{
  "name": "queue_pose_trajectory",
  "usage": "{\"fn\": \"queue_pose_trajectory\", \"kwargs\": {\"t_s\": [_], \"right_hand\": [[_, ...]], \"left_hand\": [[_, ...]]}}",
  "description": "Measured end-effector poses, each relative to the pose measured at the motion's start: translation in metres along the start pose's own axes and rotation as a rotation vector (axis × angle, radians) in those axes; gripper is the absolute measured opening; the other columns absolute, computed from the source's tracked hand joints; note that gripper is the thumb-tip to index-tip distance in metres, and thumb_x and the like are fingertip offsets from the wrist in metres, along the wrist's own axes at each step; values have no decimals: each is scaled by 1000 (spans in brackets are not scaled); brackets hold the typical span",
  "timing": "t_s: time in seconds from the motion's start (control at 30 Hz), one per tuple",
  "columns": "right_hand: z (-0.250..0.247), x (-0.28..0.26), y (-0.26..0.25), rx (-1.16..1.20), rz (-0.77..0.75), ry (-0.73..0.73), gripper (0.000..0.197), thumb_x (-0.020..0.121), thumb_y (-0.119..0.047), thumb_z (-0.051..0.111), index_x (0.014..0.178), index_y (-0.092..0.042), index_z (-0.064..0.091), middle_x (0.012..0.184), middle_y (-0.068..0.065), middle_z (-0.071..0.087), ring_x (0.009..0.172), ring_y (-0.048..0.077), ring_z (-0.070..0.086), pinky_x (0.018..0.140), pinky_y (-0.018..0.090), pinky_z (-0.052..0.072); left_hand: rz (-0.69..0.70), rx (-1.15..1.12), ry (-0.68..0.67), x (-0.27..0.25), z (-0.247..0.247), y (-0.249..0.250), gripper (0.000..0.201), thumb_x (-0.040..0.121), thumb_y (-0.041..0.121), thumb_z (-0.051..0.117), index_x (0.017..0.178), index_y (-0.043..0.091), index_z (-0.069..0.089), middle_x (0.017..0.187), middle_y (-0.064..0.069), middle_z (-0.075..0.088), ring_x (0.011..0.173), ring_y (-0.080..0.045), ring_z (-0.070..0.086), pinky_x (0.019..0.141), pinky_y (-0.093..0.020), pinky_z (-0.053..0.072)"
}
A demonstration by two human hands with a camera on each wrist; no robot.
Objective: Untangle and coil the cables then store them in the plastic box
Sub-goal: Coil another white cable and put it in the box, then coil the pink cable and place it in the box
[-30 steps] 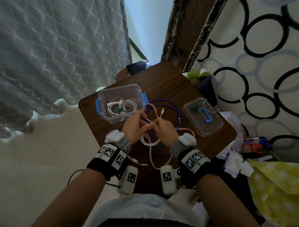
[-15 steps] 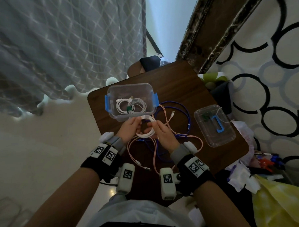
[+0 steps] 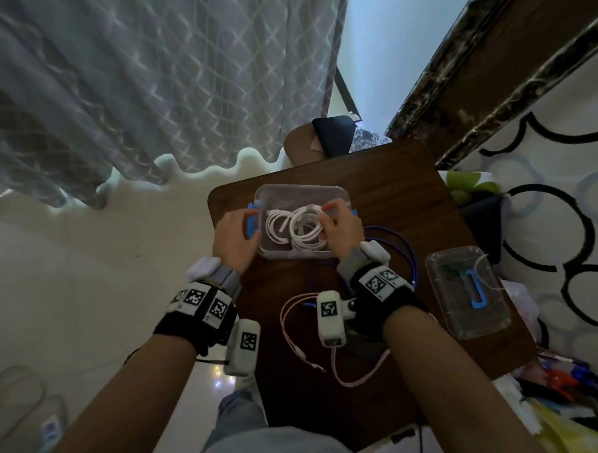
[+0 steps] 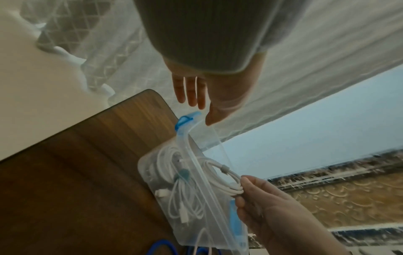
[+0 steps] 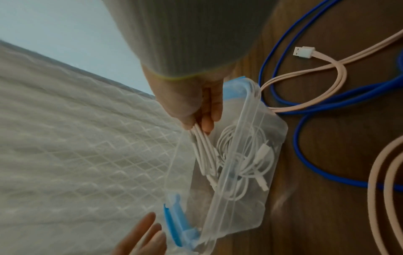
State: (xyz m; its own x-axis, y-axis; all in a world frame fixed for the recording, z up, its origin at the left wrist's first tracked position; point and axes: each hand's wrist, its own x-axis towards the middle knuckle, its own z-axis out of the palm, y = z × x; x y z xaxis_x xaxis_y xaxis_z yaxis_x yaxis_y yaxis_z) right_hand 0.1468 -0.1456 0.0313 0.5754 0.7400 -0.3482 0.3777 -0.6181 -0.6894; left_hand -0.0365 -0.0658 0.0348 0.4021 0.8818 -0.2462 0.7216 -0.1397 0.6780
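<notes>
A clear plastic box (image 3: 340, 197) with blue latches stands on the brown table (image 3: 395, 182), and one coiled white cable (image 3: 277, 225) lies inside it. My right hand (image 3: 329, 212) pinches a second coiled white cable (image 3: 306, 226) and holds it inside the box's opening; the right wrist view shows this coil (image 5: 203, 148) hanging from my fingers (image 5: 207, 119). My left hand (image 3: 244, 229) is open beside the box's left latch (image 3: 252, 221), fingers (image 4: 191, 93) straight. A blue cable (image 3: 409, 255) and a pink cable (image 3: 287, 315) lie loose on the table.
The box's clear lid (image 3: 466, 295) lies at the table's right edge. A patterned curtain (image 3: 160, 83) hangs at the left, and a bed with a ring-pattern sheet (image 3: 548, 220) stands at the right. Clutter (image 3: 564, 385) lies below the right table edge.
My right hand has carried the white coil forward from the table into the box. My left hand has let go of it and moved to the box's left latch.
</notes>
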Motion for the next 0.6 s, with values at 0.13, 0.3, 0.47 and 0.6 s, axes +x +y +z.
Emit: {"fn": "queue_pose_trajectory", "kwargs": {"t_s": [0.13, 0.3, 0.47, 0.6], "right_hand": [[-2, 14, 17, -8, 22, -95, 17, 94, -25, 51, 108, -15, 52, 93, 13, 67, 84, 28, 66, 67, 33, 48], [-11, 38, 27, -129, 11, -227, 33, 96, -27, 46, 126, -13, 49, 119, 11, 60, 109, 26, 56, 81, 28, 38], [-52, 37, 47, 18, -98, -55, 23, 94, -16, 49, 113, -9, 59, 112, 10, 63, 104, 21, 57, 88, 33, 45], [-80, 18, 75, 58, -88, 53, 18, 93, -9, 48, 105, -9, 62, 104, 8, 65, 94, 17, 58, 78, 26, 43]], "left_hand": [[-142, -20, -74, -5, 26, -2, 45, 83, 24, 65, 124, 14, 51, 124, -11, 54, 115, -25, 49, 94, -34, 39], [-223, -85, -60, 11, 44, 2, 46, 80, 30, 68, 121, 21, 50, 117, -5, 59, 102, -20, 58, 89, -41, 49], [-177, -20, 158, 18, 55, 24, 35, 80, 20, 66, 112, 12, 55, 114, -9, 56, 104, -22, 52, 85, -30, 41], [-17, -200, 91, 15, 59, 51, 16, 87, 16, 59, 103, 13, 56, 90, -3, 59, 76, -10, 53, 66, -12, 39]]}}
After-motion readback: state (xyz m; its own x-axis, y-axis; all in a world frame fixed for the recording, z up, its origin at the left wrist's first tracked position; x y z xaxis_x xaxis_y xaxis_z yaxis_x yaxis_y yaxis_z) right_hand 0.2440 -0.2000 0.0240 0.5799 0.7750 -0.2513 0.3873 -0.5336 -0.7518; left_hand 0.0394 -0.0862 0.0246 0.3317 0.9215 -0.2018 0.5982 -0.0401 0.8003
